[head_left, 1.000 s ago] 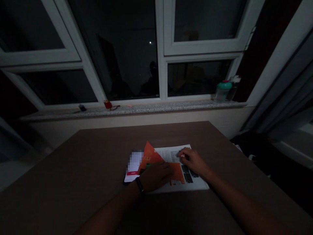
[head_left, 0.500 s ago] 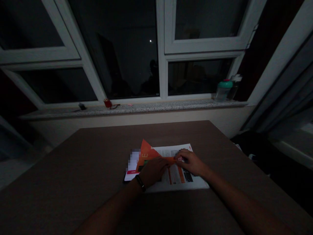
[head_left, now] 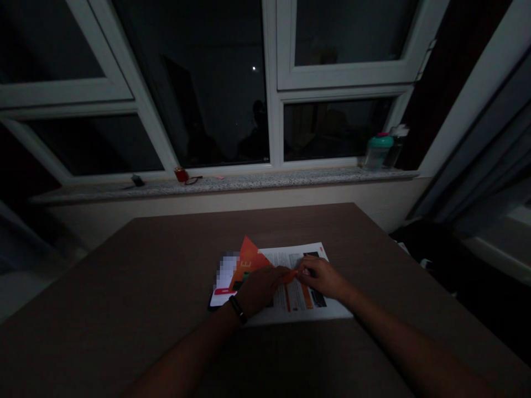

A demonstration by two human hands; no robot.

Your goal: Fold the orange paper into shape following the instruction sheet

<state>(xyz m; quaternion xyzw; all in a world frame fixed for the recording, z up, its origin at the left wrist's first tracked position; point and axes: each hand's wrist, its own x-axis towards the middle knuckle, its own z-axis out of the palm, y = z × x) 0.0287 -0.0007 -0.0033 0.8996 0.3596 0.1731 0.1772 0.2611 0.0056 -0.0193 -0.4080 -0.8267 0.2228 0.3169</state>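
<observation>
From my end, I judged the step in hand to be working a fold or crease into the orange sheet, which lay across the printed page on the counter, its left part overlapping the phone. The left hand, palm down, covered the middle of the sheet, its fingers bent and close together; whether they gripped or merely pressed, I could not tell. At the right hand, thumb and fingers were drawn nearly together, pinching, as far as I could make out, the narrow right end of the sheet. To my mind the next move called for a steady left palm and a light right pinch, so that the paper would neither slip nor tear.

Much was hard to read. The left hand hid the sheet's centre, so I could not follow the fold's line. A small pinkish patch by the right fingertips I could not identify. The phone's upper screen was pixelated, and the dim light swallowed most of the print.
</observation>
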